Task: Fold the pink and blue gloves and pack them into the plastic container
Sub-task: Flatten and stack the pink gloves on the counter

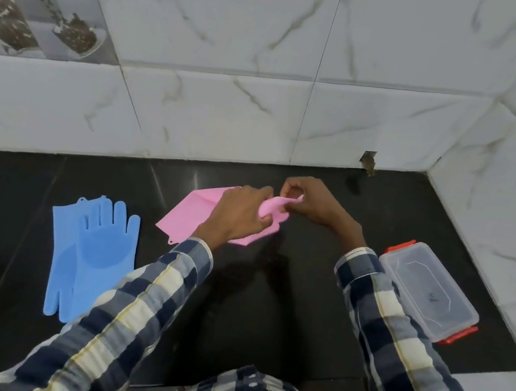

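Observation:
A pink glove (pixel 189 214) lies on the black counter (pixel 265 300) near the back wall, its cuff pointing toward the lower left. My left hand (pixel 239 216) grips its finger end, and my right hand (pixel 310 203) pinches a pink fingertip lifted just above the counter. Two blue gloves (pixel 91 252) lie flat and stacked at the left, fingers pointing opposite ways. A clear plastic container (pixel 429 291) with red clips and its lid on sits at the right.
White marble-tiled walls (pixel 307 66) close off the back and the right side of the counter. A small dark notch (pixel 368 161) sits at the base of the back wall. Bare black counter lies between the gloves and the container.

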Demonstrator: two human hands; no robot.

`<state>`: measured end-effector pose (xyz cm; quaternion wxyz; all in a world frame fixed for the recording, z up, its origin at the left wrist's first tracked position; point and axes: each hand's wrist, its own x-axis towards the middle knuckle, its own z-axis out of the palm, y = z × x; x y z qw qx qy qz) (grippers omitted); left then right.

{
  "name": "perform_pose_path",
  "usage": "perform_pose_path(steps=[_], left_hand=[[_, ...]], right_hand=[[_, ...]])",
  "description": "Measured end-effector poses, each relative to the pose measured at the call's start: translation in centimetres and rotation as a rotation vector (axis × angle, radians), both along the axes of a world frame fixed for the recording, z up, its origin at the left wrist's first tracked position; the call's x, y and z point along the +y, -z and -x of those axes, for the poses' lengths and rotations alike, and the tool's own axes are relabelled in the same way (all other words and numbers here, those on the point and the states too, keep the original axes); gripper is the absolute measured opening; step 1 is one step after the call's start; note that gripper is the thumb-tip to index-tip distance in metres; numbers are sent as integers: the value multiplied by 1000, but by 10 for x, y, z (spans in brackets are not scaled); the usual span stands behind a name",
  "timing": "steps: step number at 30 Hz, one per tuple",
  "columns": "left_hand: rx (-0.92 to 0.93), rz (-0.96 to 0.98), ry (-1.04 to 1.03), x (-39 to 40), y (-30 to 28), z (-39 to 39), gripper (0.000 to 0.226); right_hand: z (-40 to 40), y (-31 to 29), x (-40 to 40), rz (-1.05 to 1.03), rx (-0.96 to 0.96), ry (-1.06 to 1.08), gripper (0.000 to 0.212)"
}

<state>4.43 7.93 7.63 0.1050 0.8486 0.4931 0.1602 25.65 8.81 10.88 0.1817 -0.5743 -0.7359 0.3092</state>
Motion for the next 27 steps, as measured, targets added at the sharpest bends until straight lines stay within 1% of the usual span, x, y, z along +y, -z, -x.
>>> perform_pose_path(steps=[2,4,6,8,9,11,12,14,15,16,18,19,20,23,27], left_hand=[[-32,-149,-107,-6,-1,0,22],[-2,-150,-162,-21,10,-2,23],[69,-33,-171,-43,34,-6,31],[103,158,-174,-63,59,-9,45],[89,265,-185,-71,68,-8,47],[-24,435,-251,-82,82,-5,46],[-103,453,-313,-84,87,-3,41],[-218,396,-462,-85,94,4,28],[-229,389,-519,-84,96,7,23],[-221,418,-548,-81,95,8,25],[-195,556,-538,-74,93,7,43],[-185,614,-521,-71,92,5,47],[-177,654,-498,-70,91,2,47],[-163,752,-439,-72,93,0,40],[-156,953,-363,-78,99,18,49]], right_hand=[[0,6,0,-111,30,57,11],[2,20,-7,-183,-22,121,9],[1,43,-21,-122,-99,165,12],[-1,72,-42,28,-209,165,19],[-3,86,-54,94,-235,177,24],[-5,107,-74,174,-208,255,37],[-6,113,-80,192,-180,309,40],[-6,122,-87,205,-99,435,31],[-6,124,-88,219,-40,505,24],[-5,124,-88,247,22,562,21],[-3,124,-84,342,128,606,31],[-1,123,-83,388,161,595,38],[1,123,-81,416,174,577,44],[6,128,-77,409,111,565,51],[17,133,-75,399,41,499,48]])
